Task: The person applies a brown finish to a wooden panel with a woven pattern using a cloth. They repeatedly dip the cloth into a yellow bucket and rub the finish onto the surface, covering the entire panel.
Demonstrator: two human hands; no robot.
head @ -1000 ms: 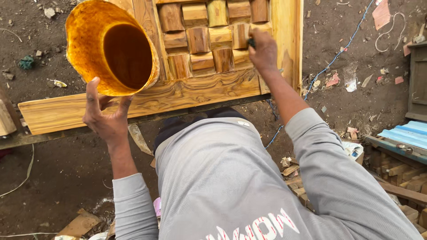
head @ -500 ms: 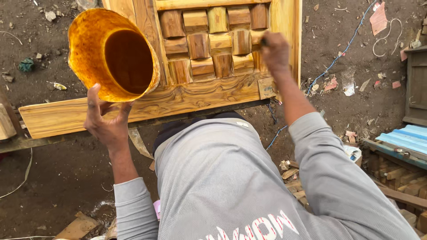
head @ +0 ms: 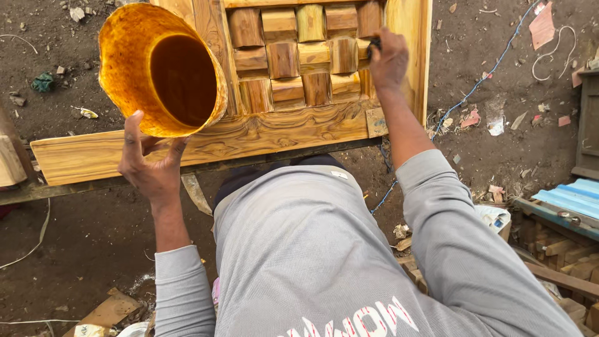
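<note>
Right hand (head: 388, 59) higher up panel (head: 293, 62)

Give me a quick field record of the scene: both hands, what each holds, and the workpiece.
left hand: holds up a tilted orange bucket, amber liquid inside
right hand: grips a small dark applicator against the carved blocks
workpiece: glossy wooden door panel with raised block pattern, lying flat
ground: dirt with scraps and a blue cable

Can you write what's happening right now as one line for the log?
left hand: holds orange bucket, tilted | right hand: grips small dark applicator on carved wooden panel | blocks glossy
</note>
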